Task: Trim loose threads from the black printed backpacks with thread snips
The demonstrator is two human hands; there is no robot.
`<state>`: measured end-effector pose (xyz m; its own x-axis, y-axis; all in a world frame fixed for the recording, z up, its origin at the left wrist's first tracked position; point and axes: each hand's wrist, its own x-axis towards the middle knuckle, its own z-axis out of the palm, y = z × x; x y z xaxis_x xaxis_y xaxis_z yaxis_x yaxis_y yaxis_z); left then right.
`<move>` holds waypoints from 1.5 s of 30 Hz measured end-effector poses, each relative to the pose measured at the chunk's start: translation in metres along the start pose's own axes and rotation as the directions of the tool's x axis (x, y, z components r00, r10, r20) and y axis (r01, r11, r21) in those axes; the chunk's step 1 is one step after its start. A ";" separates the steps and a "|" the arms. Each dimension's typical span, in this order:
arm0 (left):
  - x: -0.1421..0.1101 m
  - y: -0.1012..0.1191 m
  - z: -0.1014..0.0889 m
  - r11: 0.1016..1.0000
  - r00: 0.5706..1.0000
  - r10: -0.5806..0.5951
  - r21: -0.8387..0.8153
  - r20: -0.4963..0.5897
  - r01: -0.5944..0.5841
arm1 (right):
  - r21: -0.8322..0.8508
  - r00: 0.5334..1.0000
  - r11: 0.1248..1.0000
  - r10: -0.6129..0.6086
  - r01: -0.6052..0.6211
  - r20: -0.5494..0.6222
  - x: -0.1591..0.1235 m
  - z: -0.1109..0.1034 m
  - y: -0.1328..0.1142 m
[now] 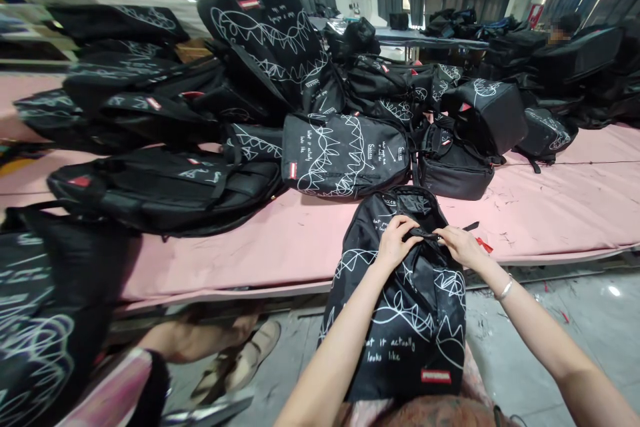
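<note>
A black backpack point(405, 320) with white scribble print hangs over the front edge of the pink table point(280, 247) and rests against my lap. My left hand point(395, 240) is closed, pinching the fabric by the zipper near the backpack's top. Just to its right, my right hand point(463, 245) is also closed on that zipper line, and a silver bracelet sits on its wrist. A small red tag point(484, 245) sticks out beside my right hand.
Many similar black backpacks point(345, 153) are piled across the pink table, with more on a far table point(450, 33). Another black bag point(45, 307) fills the lower left. A sandalled foot point(250, 353) rests on the grey floor below the table.
</note>
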<state>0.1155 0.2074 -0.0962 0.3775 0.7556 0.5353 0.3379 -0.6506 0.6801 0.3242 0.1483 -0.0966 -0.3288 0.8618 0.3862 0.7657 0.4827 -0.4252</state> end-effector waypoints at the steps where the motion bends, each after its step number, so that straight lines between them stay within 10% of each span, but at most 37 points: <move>1: -0.001 0.001 0.000 1.000 1.000 -0.002 -0.004 -0.006 0.002 | 0.031 1.000 0.999 0.015 -0.014 -0.025 0.000 0.001 0.000; 14: -0.039 0.026 -0.028 0.991 0.977 -0.092 -0.111 -0.194 0.071 | 0.404 0.979 0.914 0.103 -0.024 -0.174 0.021 0.032 -0.059; 18: -0.036 0.027 -0.053 0.837 0.807 -0.482 -0.454 -0.341 0.307 | 0.396 0.995 0.917 -0.009 0.050 -0.104 -0.001 0.034 -0.076; 21: -0.033 0.024 -0.065 0.681 0.713 -0.655 -0.606 -0.252 0.412 | 0.368 0.997 0.927 -0.050 0.070 -0.065 -0.016 0.035 -0.082; 30: -0.052 0.032 -0.073 0.441 0.656 -0.751 -0.681 0.076 0.584 | 0.329 0.999 0.943 -0.044 0.044 -0.006 -0.031 0.035 -0.083; 45: -0.083 0.076 -0.056 0.352 0.602 -0.798 -0.788 0.029 0.504 | 0.404 0.997 0.913 -0.033 0.061 -0.076 0.016 0.017 -0.123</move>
<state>0.0617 0.0990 -0.0612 -0.0170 0.9720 -0.2345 -0.3702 0.2117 0.9045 0.2150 0.1051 -0.0522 -0.3108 0.8311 0.4612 0.4552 0.5561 -0.6954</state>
